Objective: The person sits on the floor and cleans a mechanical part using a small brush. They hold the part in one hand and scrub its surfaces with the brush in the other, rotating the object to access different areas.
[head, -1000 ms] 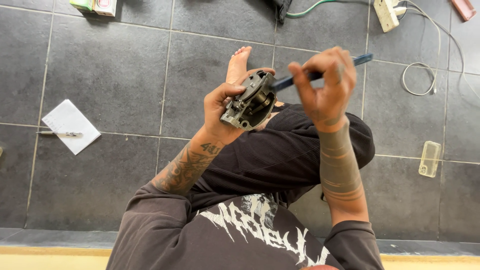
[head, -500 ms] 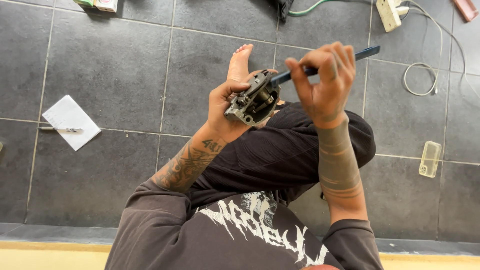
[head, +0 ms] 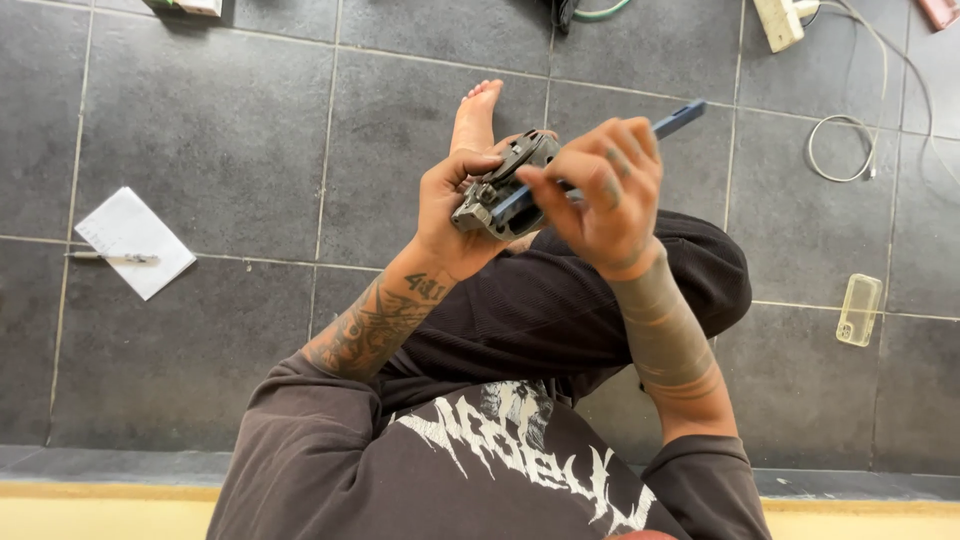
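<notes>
- At nine o'clock from our hands a white paper (head: 132, 240) lies on the grey tile floor (head: 200, 120), with a pen (head: 112, 258) across its lower corner.
- Our left hand (head: 450, 215) is closed around a small dark metal part (head: 505, 190), gripping it from the nine o'clock side, thumb over the top edge.
- The part sits between both hands, above our dark-trousered lap (head: 560, 300); our bare foot (head: 475, 115) shows at twelve o'clock, just behind it.
- Our right hand (head: 600, 190) stands at three o'clock of the part, fingers pinched tight on a blue tool (head: 600, 160).
- The tool's near end lies against the part; its far end sticks out past the knuckles toward two o'clock.
- The two hands are close together, nearly touching across the part.
- Farther toward one o'clock a white power strip (head: 780, 22) lies on the floor, with a looped white cable (head: 850, 150) below it.
- At four o'clock, well apart, a clear phone case (head: 859, 310) rests flat on the tiles.
</notes>
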